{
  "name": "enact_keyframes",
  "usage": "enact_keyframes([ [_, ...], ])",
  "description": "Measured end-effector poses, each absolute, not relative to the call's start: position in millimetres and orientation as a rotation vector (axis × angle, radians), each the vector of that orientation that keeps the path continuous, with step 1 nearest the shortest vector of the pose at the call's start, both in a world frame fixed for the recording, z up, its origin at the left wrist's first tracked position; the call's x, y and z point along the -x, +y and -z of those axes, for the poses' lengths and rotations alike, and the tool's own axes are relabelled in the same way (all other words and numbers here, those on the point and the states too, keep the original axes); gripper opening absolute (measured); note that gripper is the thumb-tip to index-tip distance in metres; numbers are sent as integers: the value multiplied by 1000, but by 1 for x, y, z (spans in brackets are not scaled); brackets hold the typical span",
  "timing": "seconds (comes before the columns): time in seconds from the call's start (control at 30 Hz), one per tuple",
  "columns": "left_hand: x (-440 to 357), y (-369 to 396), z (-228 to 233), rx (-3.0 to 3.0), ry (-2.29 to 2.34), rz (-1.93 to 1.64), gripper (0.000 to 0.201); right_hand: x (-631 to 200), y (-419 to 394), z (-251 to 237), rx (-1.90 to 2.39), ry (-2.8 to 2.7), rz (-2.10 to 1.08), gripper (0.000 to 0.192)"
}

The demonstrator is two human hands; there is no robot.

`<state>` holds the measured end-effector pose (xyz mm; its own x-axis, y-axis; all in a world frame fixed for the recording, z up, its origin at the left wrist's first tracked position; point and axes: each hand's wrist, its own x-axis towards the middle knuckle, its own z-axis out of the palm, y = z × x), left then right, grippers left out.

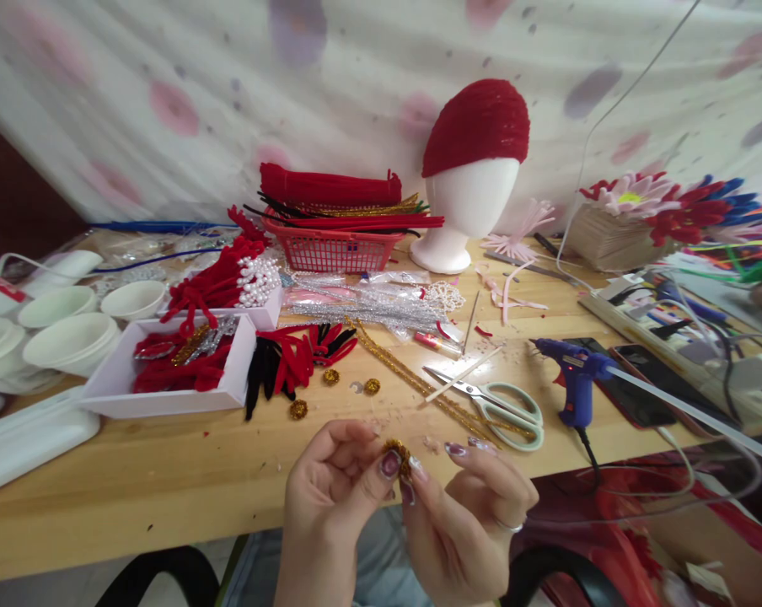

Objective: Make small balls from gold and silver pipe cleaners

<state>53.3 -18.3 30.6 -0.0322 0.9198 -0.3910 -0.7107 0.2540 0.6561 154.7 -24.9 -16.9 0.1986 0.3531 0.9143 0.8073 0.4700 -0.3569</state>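
Gold coil (pixel 399 448), between left hand (pixel 334 489) and right hand (pixel 460 516); seemingly pinched

Cups (pixel 71 346) left of box (pixel 159 406), basket (pixel 336 251) behind to the right, mannequin head (pixel 473 190) right of basket, 3 coils (pixel 372 386) between box and scissors (pixel 477 391), glue gun (pixel 576 379) right of scissors

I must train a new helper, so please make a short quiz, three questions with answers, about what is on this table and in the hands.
1. True or false: the left hand and the right hand both touch the gold piece.
2. Which colour covers the top of the white mannequin head? A blue; B red; C green.
3. How many loose gold rosettes lie on the table?

Key: 1 true; 2 B; 3 three.
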Motion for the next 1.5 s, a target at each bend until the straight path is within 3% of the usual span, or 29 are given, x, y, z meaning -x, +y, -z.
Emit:
enact_keyframes([
  [0.33, -57, -26, -31, -477, 1094, -1397, 29, -160, -34, 13, 935, -1467, 170, 34],
  [0.63, -39, -27, -28, -900, 1139, -1323, 11, -171, -33, 7, 888, -1495, 140, 26],
  [0.87, -29, -21, -38, -935, 1080, -1279, 13, -168, -28, -4, 827, -1487, 48, 15],
  [1.3, -19, -16, -40, -915, 1135, -1199, 14, -173, -31, -4, 840, -1552, -270, 25],
  [1.5, -31, -14, -35, -552, 977, -1127, 22, -168, -29, -1, 883, -1470, -390, 34],
])
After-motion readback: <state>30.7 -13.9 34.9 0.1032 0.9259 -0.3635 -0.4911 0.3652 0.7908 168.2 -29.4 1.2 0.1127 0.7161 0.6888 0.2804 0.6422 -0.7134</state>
